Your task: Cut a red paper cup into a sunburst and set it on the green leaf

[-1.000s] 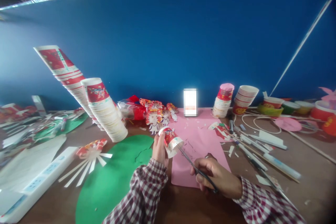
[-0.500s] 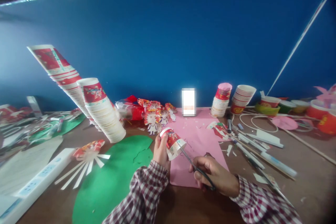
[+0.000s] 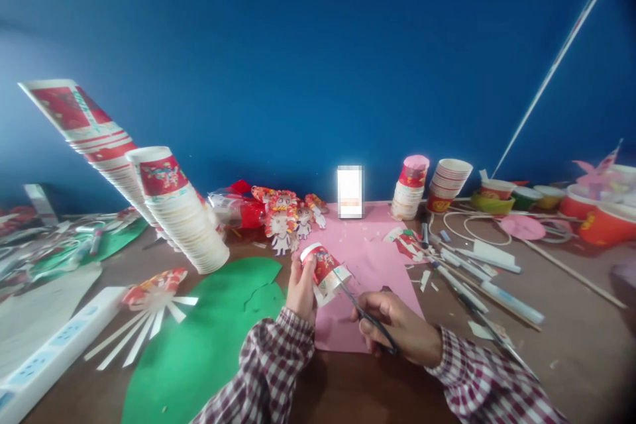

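Right hand: the hand [image 3: 397, 328] is closed around the handles of the scissors [image 3: 371, 322]; their blades point away from it, up and toward the left hand.
Left hand: the hand [image 3: 301, 290] is clamped on the paper cup [image 3: 325, 266], with the thumb on the printed side.
Cup: it lies tilted in the left hand, wide end toward the right hand, and the scissor tips are at its wall. Whether the blades are apart, I cannot tell.
Cutting well: I think it is better to turn the cup with the left hand and hold the scissors steady, with short cuts. The wall is probably thin, so a soft grip avoids crushing it, and the left fingers should stay behind the blade line.
Under the hands: a pink sheet [image 3: 342, 334] lies on the counter [image 3: 358, 392].
Left of the left hand: a green sheet [image 3: 199, 344], then a cup piece cut into strips [image 3: 155, 291].
Right of the right hand: markers [image 3: 513, 301] and paper scraps.
Beyond the left hand: cut-out figures [image 3: 284, 232]; farther to the left, leaning cup stacks [image 3: 186, 228].
Farthest: a blue partition [image 3: 298, 66].
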A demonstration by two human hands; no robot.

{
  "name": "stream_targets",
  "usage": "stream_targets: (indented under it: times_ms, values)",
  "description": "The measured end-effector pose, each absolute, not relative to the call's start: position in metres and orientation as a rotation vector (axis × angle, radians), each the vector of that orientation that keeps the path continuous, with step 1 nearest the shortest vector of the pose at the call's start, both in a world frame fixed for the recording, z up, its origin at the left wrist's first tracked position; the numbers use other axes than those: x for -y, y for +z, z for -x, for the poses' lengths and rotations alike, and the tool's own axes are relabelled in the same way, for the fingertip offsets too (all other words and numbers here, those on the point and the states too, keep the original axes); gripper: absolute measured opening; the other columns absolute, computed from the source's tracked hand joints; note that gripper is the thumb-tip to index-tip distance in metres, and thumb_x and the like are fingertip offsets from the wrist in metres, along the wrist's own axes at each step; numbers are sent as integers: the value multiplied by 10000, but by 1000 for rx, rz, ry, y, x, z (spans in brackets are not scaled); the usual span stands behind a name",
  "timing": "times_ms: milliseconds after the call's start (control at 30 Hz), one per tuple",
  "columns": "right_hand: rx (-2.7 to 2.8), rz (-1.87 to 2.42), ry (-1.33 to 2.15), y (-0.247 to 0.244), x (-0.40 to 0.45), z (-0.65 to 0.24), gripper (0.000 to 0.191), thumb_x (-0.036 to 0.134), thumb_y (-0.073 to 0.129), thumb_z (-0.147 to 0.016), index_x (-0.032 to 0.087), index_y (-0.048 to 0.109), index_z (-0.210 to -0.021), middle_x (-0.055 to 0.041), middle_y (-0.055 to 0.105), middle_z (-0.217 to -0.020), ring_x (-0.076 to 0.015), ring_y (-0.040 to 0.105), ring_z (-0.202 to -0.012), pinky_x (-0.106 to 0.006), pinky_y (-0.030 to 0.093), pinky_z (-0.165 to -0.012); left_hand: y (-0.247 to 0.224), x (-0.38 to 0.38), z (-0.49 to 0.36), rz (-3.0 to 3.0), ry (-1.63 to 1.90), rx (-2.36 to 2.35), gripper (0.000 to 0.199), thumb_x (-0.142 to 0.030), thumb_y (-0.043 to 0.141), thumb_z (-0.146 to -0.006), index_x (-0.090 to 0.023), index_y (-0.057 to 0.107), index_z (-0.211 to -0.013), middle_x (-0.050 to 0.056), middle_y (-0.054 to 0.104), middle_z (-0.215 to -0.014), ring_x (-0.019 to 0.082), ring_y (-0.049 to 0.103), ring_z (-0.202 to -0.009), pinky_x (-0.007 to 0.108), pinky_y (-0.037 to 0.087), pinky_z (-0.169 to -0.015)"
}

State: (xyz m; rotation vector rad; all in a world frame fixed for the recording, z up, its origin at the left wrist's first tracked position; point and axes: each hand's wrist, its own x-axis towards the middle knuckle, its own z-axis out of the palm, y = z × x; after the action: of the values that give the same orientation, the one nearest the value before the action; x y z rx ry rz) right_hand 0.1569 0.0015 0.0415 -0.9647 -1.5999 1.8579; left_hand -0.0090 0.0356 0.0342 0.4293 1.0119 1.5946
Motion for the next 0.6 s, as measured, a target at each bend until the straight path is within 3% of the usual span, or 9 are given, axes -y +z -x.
stream_targets:
  times_ms: [267, 600]
  values:
    - [1615, 964, 1858, 40, -2, -158, 402, 503, 598, -708, 148, 506, -871, 28, 550, -557, -90, 525, -470, -192, 412, -446, 33, -35, 8, -455, 1606, -1013, 380, -361, 681, -656, -184, 530, -956, 11, 626, -756, 136, 612, -639, 333, 519, -660]
    - [1580, 981, 1866, 42, -1, -157, 429, 508, 617, -684, 137, 507, -869, 32, 544, -555, -86, 524, -461, -190, 415, -444, 34, -35, 7, -463, 1595, -1041, 403, -357, 670, -667, -202, 528, -1011, 19, 639, -815, 137, 613, -653, 294, 517, -620]
